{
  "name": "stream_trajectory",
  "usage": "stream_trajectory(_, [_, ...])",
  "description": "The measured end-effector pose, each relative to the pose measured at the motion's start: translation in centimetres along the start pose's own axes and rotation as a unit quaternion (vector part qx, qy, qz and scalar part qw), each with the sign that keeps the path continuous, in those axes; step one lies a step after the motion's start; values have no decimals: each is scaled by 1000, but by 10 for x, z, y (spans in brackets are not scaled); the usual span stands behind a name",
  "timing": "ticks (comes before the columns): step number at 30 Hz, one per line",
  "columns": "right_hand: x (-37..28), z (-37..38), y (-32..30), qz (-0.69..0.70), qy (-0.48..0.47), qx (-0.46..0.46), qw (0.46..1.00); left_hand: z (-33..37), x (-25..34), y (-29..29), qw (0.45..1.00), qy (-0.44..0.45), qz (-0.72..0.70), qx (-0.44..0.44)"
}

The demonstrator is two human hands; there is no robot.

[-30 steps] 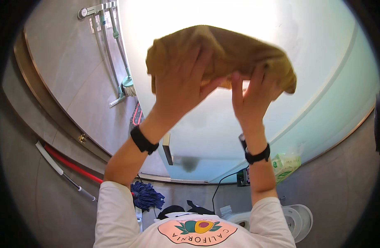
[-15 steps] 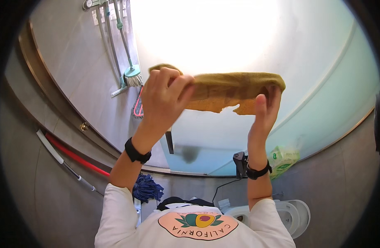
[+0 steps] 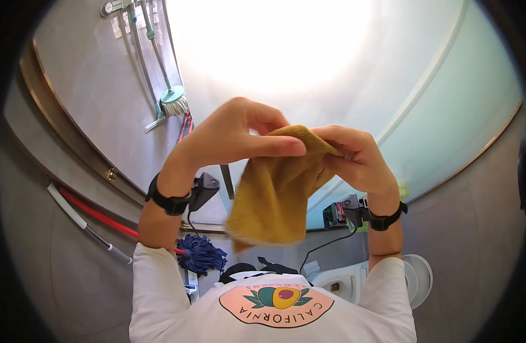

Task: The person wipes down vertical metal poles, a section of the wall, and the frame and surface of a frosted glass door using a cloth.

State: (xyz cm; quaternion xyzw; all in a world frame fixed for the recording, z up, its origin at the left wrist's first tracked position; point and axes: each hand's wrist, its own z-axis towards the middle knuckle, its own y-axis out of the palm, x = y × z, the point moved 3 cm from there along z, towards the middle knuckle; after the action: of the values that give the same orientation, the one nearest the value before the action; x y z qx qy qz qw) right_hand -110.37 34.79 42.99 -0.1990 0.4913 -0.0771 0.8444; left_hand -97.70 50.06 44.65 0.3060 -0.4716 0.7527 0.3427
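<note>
A mustard-yellow cloth (image 3: 271,200) with some darker patches hangs bunched in front of my chest, between both hands. My left hand (image 3: 231,134) holds its upper left part, thumb laid across the front and fingers behind the fabric. At the upper right corner my right hand (image 3: 357,157) pinches the cloth between thumb and fingers. The lower end of the cloth falls loose and looks blurred by motion. Both wrists carry black straps with a small black device. The fingertips of my left hand are partly hidden by the cloth.
A bright frosted panel (image 3: 446,126) stands ahead. At the far left, a teal mop (image 3: 173,98) and a squeegee (image 3: 155,124) hang on the wall. A blue mop head (image 3: 201,254) with a red pole (image 3: 100,212) lies lower left. A toilet (image 3: 351,279) sits lower right.
The cloth was stretched wide between my hands, higher up. Now my hands have come together and lower, and the cloth hangs bunched from them.
</note>
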Motion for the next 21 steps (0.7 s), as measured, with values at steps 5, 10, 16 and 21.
stream_trajectory(5, [25,-15,2,-59,124,76,987,-25,3,-6,983,-116,14,142])
stream_trajectory(10, [54,-26,6,-338,95,142,926,-30,13,-7,990,-76,6,116])
stream_trajectory(16, [85,-21,18,-325,228,66,916,-38,25,-23,983,-33,65,169])
stream_trajectory(21, [101,-31,24,17,315,181,932,-56,17,-50,978,-68,28,197])
